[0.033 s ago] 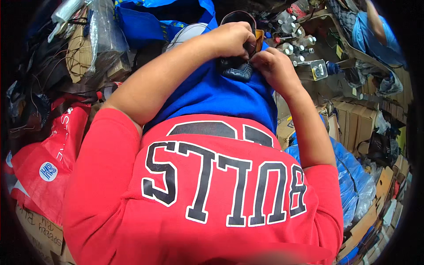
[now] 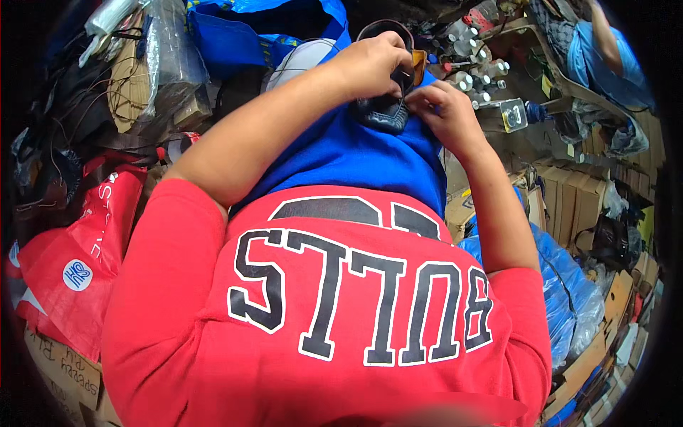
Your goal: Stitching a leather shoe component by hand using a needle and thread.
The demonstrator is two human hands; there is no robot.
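A black leather shoe (image 2: 386, 119), with stitching around its toe, rests on the blue cloth (image 2: 341, 153) over my lap. My left hand (image 2: 373, 65) is closed around the middle of the shoe, and its fingers hide part of the upper. At the shoe's right edge, my right hand (image 2: 452, 117) has thumb and fingers bent together in a pinch. What sits between those fingertips is too small to make out. A tan-orange piece (image 2: 418, 65) shows just beyond the shoe, between my hands.
Several small capped bottles (image 2: 466, 46) and a clear square bottle (image 2: 512, 114) stand at far right. A blue bag (image 2: 242, 35) lies far left, beside a rounded white object (image 2: 302, 60). Cardboard (image 2: 569, 196) and blue plastic (image 2: 562, 285) are at right, a red bag (image 2: 92, 249) at left.
The shoe and both hands have shifted very slightly toward me. More of the rounded white object shows beside my left forearm.
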